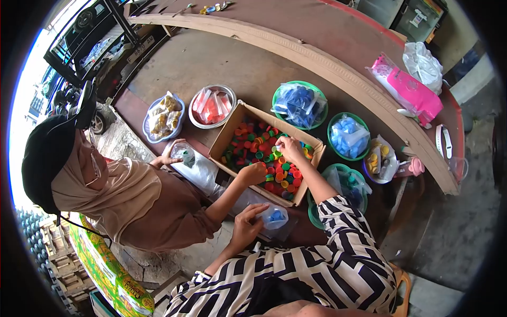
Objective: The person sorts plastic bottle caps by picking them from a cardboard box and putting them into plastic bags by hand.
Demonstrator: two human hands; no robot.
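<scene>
My left hand (247, 226) is closed on the edge of a small clear plastic bag (280, 224) with blue bottle caps (275, 215) inside. My right hand (291, 150) reaches over the cardboard box (232, 122), its fingers pinched together above the loose caps; something small and pale shows at the fingertips, too small to name. Red, green, yellow and orange bottle caps (257, 141) fill the box. A co-worker's hand (254, 173) is also over the caps, left of mine. The co-worker's other hand (171, 153) holds a clear bag with green caps (186, 155).
Around the box stand baskets of bagged caps: blue (300, 104), light blue (348, 136), green (346, 182), yellow (381, 157), red (213, 105) and brownish (163, 117). A wooden rail (338, 66) curves behind. A pink package (409, 92) lies at right. The co-worker (132, 201) sits close at left.
</scene>
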